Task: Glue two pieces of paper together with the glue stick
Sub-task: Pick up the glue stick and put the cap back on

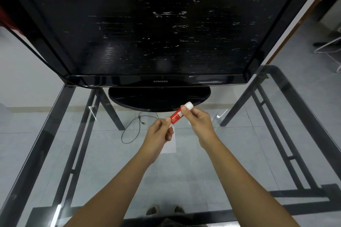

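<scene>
The left hand (160,131) pinches the base of the glue stick (177,116), held above the paper (170,145) on the glass counter (239,153). The right hand (200,120) pinches it beside the white cap (189,105). It looks light, rigid and smooth, so probably best gripped firmly by the barrel.

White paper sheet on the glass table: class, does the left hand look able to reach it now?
Probably yes: the left hand hovers just above the white paper sheet with nothing between, though it is pinching the red glue stick.
</scene>
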A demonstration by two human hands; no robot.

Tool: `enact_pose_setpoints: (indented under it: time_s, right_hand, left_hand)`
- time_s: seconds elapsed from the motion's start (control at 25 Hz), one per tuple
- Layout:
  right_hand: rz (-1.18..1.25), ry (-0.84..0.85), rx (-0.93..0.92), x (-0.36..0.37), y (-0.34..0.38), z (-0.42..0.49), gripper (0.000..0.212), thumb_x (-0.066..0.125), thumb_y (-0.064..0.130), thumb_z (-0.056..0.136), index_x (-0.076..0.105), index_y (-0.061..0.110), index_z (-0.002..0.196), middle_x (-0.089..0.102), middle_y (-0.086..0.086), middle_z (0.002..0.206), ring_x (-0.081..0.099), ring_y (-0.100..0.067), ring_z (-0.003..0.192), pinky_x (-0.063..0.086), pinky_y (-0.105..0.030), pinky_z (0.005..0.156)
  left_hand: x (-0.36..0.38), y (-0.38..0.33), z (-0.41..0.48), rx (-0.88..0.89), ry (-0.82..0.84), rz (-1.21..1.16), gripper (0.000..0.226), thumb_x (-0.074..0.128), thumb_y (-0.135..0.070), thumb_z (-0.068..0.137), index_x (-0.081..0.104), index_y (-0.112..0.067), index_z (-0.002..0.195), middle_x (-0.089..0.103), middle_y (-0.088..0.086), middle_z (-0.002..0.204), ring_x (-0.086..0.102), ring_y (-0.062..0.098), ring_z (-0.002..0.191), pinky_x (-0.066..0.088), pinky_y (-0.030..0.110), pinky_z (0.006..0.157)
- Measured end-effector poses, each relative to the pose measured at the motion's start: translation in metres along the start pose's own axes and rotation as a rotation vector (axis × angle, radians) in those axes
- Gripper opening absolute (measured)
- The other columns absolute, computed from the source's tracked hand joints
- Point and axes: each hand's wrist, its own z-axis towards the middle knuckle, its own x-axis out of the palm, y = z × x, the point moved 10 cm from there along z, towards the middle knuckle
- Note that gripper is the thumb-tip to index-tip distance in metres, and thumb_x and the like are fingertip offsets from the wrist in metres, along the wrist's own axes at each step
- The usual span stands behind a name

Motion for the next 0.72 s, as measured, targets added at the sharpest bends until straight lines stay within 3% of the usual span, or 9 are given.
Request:
enact_pose_setpoints:
  time_s: [0.12, 0.24, 0.4, 0.48, 0.56, 0.72]
  right_hand:
    - [-0.016, 0.046, -0.015, 0.004, -0.002, -0.001, 0.019, 0.061, 0.037, 0.085, 0.069, 0.022, 0.093, 0.066, 0.004, 0.086, 0.059, -0.004, 0.083, 0.042, -0.007, 0.063]
    - [-0.01, 0.051, -0.018, 0.006, -0.006, -0.002, 0.018, 0.062, 0.037, 0.084, 0.07, 0.023, 0.093, 0.067, -0.003, 0.09, 0.058, -0.004, 0.083, 0.044, -0.004, 0.061]
    - [0.031, -0.01, -0.009, 0.0, -0.007, -0.003, 0.012, 0.063, 0.035, 0.084, 0.069, 0.026, 0.089, 0.067, -0.014, 0.095, 0.057, -0.009, 0.086, 0.044, -0.006, 0.063]
    - [0.039, -0.008, -0.002, 0.001, -0.006, -0.003, 0.015, 0.062, 0.035, 0.085, 0.069, 0.024, 0.091, 0.067, -0.011, 0.091, 0.059, -0.013, 0.089, 0.041, -0.009, 0.068]
    - [0.038, 0.013, -0.013, 0.004, -0.003, -0.003, 0.021, 0.062, 0.035, 0.084, 0.07, 0.02, 0.097, 0.068, -0.001, 0.089, 0.06, -0.008, 0.089, 0.04, -0.011, 0.069]
    - [0.002, 0.032, -0.041, 0.005, -0.002, -0.003, 0.025, 0.064, 0.035, 0.083, 0.07, 0.018, 0.1, 0.069, 0.002, 0.093, 0.061, -0.004, 0.089, 0.043, -0.009, 0.066]
  left_hand:
    - [-0.001, 0.015, 0.0, -0.168, 0.023, -0.031, 0.048, 0.034, -0.052, 0.093, 0.055, -0.012, 0.078, 0.045, -0.003, 0.052, 0.037, 0.008, 0.046, 0.035, 0.021, 0.051]
    - [-0.003, 0.024, -0.001, -0.287, -0.016, -0.027, 0.052, 0.032, -0.054, 0.093, 0.055, -0.011, 0.073, 0.048, 0.0, 0.051, 0.038, 0.01, 0.045, 0.034, 0.023, 0.05]
    - [-0.003, 0.007, -0.001, -0.053, -0.018, -0.201, 0.025, 0.044, -0.032, 0.095, 0.056, -0.011, 0.102, 0.061, 0.005, 0.076, 0.057, 0.013, 0.067, 0.048, 0.025, 0.073]
    - [-0.003, 0.002, -0.005, 0.036, -0.005, -0.148, 0.026, 0.044, -0.031, 0.095, 0.058, -0.01, 0.103, 0.061, 0.001, 0.075, 0.057, 0.011, 0.069, 0.049, 0.023, 0.076]
    - [-0.004, 0.006, -0.004, -0.008, -0.02, -0.114, 0.037, 0.039, -0.041, 0.095, 0.059, -0.01, 0.093, 0.056, -0.001, 0.065, 0.051, 0.009, 0.061, 0.047, 0.021, 0.068]
    - [0.0, 0.025, -0.007, -0.324, 0.025, -0.202, 0.049, 0.038, -0.053, 0.092, 0.056, -0.011, 0.072, 0.046, -0.001, 0.052, 0.037, 0.008, 0.044, 0.034, 0.018, 0.047]
